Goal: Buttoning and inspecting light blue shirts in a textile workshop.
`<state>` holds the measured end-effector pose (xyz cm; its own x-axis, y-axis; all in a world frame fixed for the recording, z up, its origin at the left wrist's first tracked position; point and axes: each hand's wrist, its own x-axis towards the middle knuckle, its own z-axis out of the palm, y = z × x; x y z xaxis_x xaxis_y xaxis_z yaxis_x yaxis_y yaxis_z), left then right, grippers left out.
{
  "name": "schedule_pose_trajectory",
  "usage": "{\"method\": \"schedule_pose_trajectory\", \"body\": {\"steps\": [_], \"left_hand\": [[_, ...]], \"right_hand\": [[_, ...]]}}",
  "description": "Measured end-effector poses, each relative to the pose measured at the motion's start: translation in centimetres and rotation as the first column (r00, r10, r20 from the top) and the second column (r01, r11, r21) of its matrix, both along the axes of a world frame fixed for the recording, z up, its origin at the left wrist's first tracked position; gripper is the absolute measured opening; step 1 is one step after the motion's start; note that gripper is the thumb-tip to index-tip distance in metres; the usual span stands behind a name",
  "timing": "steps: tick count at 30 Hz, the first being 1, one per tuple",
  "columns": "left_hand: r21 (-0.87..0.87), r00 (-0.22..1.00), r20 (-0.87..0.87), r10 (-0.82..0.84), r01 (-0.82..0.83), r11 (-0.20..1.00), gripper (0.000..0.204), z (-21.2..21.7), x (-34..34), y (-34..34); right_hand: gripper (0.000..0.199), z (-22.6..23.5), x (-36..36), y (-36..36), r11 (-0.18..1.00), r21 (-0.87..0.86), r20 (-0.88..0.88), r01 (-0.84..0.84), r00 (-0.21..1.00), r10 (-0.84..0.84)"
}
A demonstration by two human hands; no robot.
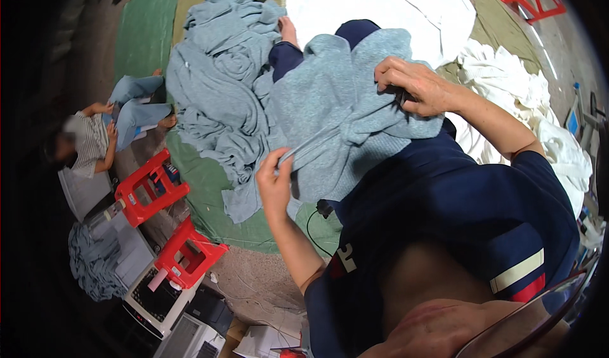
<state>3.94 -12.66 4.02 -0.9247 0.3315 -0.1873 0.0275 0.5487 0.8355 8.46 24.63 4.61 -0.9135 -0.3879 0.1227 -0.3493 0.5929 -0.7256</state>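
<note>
So there's a blue-grey, fine-knit fabric garment [317, 85] bunched across the wearer's lap and legs, and both bare hands are on it. The left hand [274, 177] has a folded edge of it pinched between thumb and fingers at the near left side, and the cloth is creased in a line running from that pinch up toward the middle. The right hand [415, 88] is over on the upper right part of the garment, fingers curled and thumb tucked under. There's a dark spot between thumb and fingertips, but honestly I can't tell if it's a small tool or just shadow, or whether that hand is actually gripping cloth.

The wearer's got a navy short-sleeved top [438, 186] on, and a bare foot [288, 31] pokes out of a navy trouser leg just past the garment. Right beside it on the left is a big, rumpled heap of blue-grey knit cloth [222, 72] on a green ground sheet [143, 34]. Beyond the lap lies a wide, smooth white sheet [380, 15], and off to the right there's a crumpled white knit pile [507, 85].

Over on the left, two red plastic stools [208, 254] stand near each other, and another person in a striped top [92, 136] and blue jeans sits well apart from the wearer.
</note>
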Motion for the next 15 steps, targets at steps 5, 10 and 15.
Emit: {"method": "schedule_pose_trajectory", "body": {"steps": [5,10,15], "left_hand": [[0.26,0.945,0.301,0.128,-0.21,0.942,0.008,0.1,-0.6,-0.9],[0.57,0.845,0.535,-0.005,-0.357,0.74,0.007,0.9,-1.1,-0.2],[0.527,0.82,0.572,-0.019,-0.349,0.775,0.017,6.0,0.7,8.6]], "right_hand": [[0.031,-1.4,0.7,1.2,0.982,-0.19,-0.048,-0.015,0.999,0.006],[0.016,-1.9,1.0,1.4,0.981,-0.179,-0.093,0.078,0.991,-0.096],[0.014,1.6,0.8,-1.2,0.915,-0.403,-0.235,-0.019,0.968,-0.083]]}}
